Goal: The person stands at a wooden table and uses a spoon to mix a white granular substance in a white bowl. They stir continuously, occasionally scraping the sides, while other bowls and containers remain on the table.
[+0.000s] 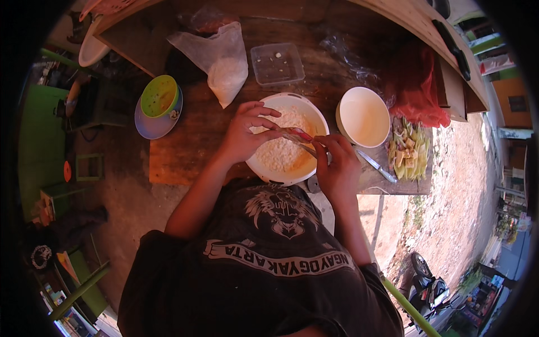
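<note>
Both of my hands are over a white basin [323,122] of pale, lumpy mixture [280,153] with an orange patch on its right side. Between them is a small red-and-clear plastic packet [300,135]. My left hand [252,130] pinches the packet's left end between thumb and fingers. At the other end, my right hand [334,158] pinches it by the edge. A metal utensil handle [308,149] shows just below the packet, partly hidden by my right hand. Whether the packet is torn cannot be told.
Behind the basin are a clear plastic tub [278,65] and a bag of white powder [227,76]. A green bowl [159,96] sits on a plate [145,126] at left. To the right are a white bowl [363,118], a knife [376,165], corn husks [408,156] and a red plastic bag [417,92].
</note>
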### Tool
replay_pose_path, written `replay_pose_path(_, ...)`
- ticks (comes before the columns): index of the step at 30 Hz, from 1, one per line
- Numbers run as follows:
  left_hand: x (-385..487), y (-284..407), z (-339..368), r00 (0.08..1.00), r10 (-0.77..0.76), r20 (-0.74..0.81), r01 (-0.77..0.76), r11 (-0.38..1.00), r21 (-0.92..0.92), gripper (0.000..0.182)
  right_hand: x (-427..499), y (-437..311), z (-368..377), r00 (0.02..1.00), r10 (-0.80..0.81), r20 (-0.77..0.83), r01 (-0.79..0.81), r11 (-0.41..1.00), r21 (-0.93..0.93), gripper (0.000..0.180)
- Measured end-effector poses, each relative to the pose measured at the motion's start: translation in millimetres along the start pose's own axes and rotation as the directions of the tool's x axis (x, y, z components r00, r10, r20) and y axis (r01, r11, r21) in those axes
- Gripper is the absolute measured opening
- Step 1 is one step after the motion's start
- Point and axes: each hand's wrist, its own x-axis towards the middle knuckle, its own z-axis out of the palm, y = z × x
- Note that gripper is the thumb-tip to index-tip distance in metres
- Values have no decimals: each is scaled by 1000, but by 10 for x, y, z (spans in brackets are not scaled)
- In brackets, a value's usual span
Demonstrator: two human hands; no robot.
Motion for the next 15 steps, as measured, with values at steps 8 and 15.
replay_pose_path(8, -20, 53, -19, 998, -2, -61, 1, 1000, -16, 16, 3, -56, 82, 996, -55, -64, 54, 998, -21, 8)
replay_pose_path(15, -45, 14, -38, 999, -23, -36, 21, 999, -44, 17, -31, -46, 118, 992, -108, -70, 103, 993, -63, 15)
